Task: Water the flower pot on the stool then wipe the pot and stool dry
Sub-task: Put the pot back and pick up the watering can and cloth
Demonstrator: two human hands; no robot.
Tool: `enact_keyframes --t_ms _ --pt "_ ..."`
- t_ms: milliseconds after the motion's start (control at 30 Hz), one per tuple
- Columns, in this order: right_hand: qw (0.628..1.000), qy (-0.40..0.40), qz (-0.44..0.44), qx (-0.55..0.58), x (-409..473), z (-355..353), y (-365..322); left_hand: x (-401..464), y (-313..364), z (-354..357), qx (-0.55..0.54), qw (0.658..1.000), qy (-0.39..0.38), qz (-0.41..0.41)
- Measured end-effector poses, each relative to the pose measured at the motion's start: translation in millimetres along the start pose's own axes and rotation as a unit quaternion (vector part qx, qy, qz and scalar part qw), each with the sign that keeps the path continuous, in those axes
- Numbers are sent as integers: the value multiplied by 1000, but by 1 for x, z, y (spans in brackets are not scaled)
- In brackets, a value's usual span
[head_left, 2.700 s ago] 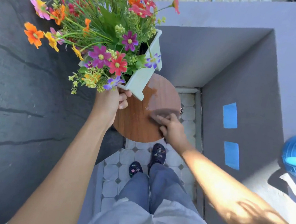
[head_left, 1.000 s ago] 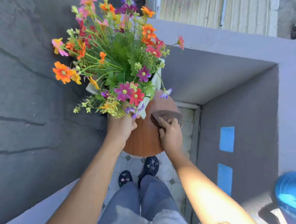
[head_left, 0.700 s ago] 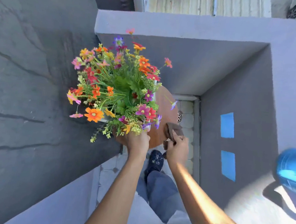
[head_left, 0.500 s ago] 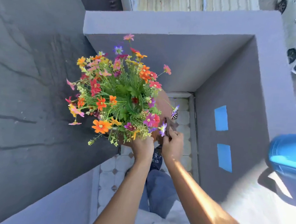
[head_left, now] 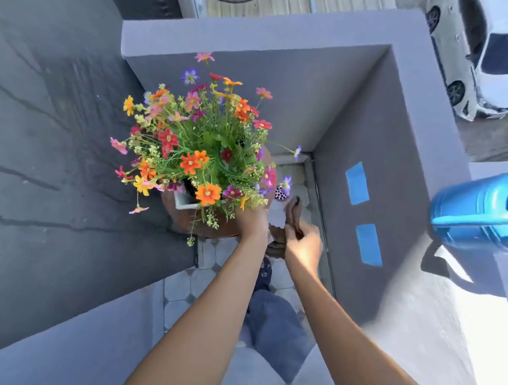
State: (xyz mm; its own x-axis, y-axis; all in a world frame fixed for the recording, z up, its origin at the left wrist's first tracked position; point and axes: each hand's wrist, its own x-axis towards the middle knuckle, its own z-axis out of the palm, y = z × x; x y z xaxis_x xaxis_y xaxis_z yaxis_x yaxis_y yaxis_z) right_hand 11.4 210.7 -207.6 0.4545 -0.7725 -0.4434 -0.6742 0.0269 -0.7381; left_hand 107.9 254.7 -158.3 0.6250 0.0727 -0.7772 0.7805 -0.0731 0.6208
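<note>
A white square flower pot [head_left: 182, 202] full of colourful flowers [head_left: 200, 152] sits on the round brown wooden stool [head_left: 208, 226]; the blooms hide most of both. My left hand [head_left: 251, 222] grips the pot's near right side under the flowers. My right hand [head_left: 305, 243] is just right of the stool, off its edge, shut on a bunched brown cloth [head_left: 294, 214] that sticks up from the fist.
A blue watering can [head_left: 488, 214] stands on the grey ledge [head_left: 439, 321] at the right. Grey walls [head_left: 374, 136] with two blue tape patches close in the narrow tiled floor [head_left: 180, 282]. My legs and a dark shoe [head_left: 264, 275] are below the stool.
The pot has come down from tilted and raised onto the stool. My right hand has stopped wiping the stool top and pulled the cloth off to the right.
</note>
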Motion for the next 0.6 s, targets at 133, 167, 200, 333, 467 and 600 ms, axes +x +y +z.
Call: enact_keyframes --t_ms 133,167,200,333,467,600 --pt "1000 10 -1 15 -18 -21 -10 -10 7 -13 77 996 -43 6" --pt "999 11 -10 35 -28 -31 -17 -19 9 -20 104 992 -67 6" --pt "998 9 -16 52 -37 -41 -24 -30 11 -27 137 986 -95 8" --pt "993 22 -85 79 -75 -90 -44 -78 21 -43 276 944 -177 46" --pt "984 102 -126 74 -101 -151 -60 -140 41 -29 292 919 -228 136" --pt "966 159 -156 132 -121 -221 -81 -203 48 -1 223 898 -308 220"
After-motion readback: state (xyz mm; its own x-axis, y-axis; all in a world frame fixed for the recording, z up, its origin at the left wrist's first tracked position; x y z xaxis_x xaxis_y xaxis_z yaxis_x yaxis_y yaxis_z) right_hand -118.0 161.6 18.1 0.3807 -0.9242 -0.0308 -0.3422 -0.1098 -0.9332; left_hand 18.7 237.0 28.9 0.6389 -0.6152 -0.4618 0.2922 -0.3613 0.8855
